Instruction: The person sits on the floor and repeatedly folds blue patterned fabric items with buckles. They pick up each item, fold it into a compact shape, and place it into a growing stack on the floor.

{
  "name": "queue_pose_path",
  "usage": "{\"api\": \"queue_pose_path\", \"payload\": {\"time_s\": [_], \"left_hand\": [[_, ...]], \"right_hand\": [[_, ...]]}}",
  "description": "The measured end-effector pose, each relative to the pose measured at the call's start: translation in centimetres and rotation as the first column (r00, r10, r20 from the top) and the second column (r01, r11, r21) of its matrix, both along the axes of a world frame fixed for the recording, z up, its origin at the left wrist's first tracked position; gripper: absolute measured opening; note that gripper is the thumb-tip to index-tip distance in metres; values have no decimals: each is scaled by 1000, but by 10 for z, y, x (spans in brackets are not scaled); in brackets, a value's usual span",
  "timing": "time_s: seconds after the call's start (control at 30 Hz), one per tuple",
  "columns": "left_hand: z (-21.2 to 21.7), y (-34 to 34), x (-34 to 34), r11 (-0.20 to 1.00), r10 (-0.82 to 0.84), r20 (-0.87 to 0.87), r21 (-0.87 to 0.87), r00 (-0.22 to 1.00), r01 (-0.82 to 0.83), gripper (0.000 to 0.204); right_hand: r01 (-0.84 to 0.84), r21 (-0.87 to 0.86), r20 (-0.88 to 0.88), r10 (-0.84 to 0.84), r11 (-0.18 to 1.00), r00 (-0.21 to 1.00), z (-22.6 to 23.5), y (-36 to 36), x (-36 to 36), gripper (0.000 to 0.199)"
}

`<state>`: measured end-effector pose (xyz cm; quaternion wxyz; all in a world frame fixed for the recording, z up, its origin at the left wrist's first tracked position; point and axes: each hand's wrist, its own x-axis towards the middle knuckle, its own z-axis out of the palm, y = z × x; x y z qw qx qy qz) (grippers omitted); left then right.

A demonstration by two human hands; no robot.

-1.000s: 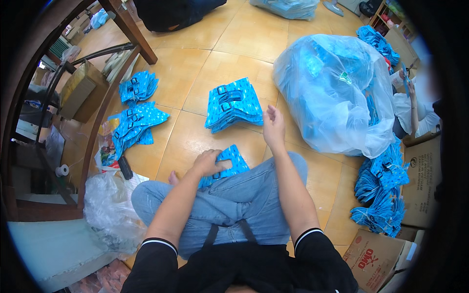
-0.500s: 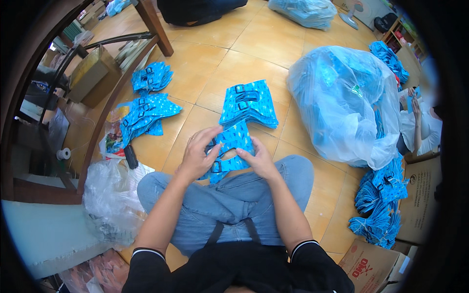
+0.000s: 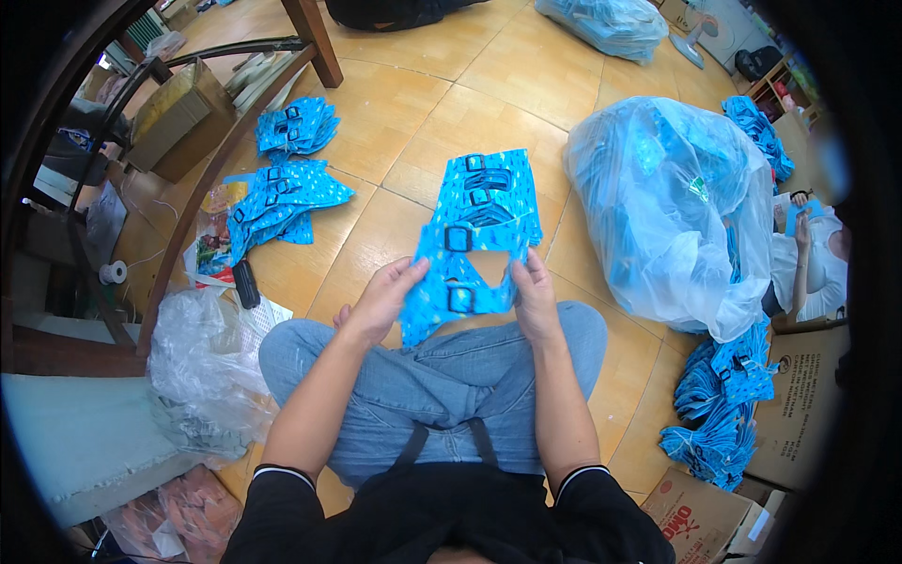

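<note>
Between my two hands I hold up a blue printed fabric piece with black buckles (image 3: 434,273), spread flat with a cut-out opening near its right side. My left hand (image 3: 381,301) pinches its left edge between thumb and fingers. On the opposite edge, my right hand (image 3: 536,299) grips with the thumb on top. Just beyond it, partly covered by it, lies a neat stack of similar blue pieces (image 3: 515,183) on the tiled floor. Two smaller piles of the same kind, a nearer pile (image 3: 291,195) and a farther pile (image 3: 305,130), sit to the left.
A big translucent bag of blue pieces (image 3: 648,197) stands at right, with loose blue bundles (image 3: 709,404) and cartons (image 3: 700,517) nearer me. Crumpled clear plastic (image 3: 202,352) and a wooden frame (image 3: 315,42) are at left. Another person (image 3: 817,258) sits far right.
The fabric piece has been lifted and opened out, its buckles now facing up. My hands have moved apart to its two side edges.
</note>
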<state>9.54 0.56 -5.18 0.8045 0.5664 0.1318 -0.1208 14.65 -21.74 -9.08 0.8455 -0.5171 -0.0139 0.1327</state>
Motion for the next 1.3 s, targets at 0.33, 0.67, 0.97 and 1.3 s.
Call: {"api": "queue_pose_path", "payload": {"time_s": [0.33, 0.67, 0.97, 1.3], "left_hand": [[4, 13, 9, 933, 348, 204, 19, 915, -359, 18], [5, 14, 5, 922, 365, 263, 29, 893, -386, 38], [3, 15, 3, 960, 274, 282, -146, 920, -241, 47], [17, 9, -3, 966, 19, 131, -259, 991, 16, 49]], "right_hand": [[55, -223, -43, -66, 973, 997, -4, 2, 4, 29], [33, -183, -95, -51, 983, 994, -10, 8, 0, 26], [20, -236, -134, -52, 972, 990, -10, 13, 0, 28], [9, -388, -135, -66, 922, 989, -15, 14, -1, 32]]}}
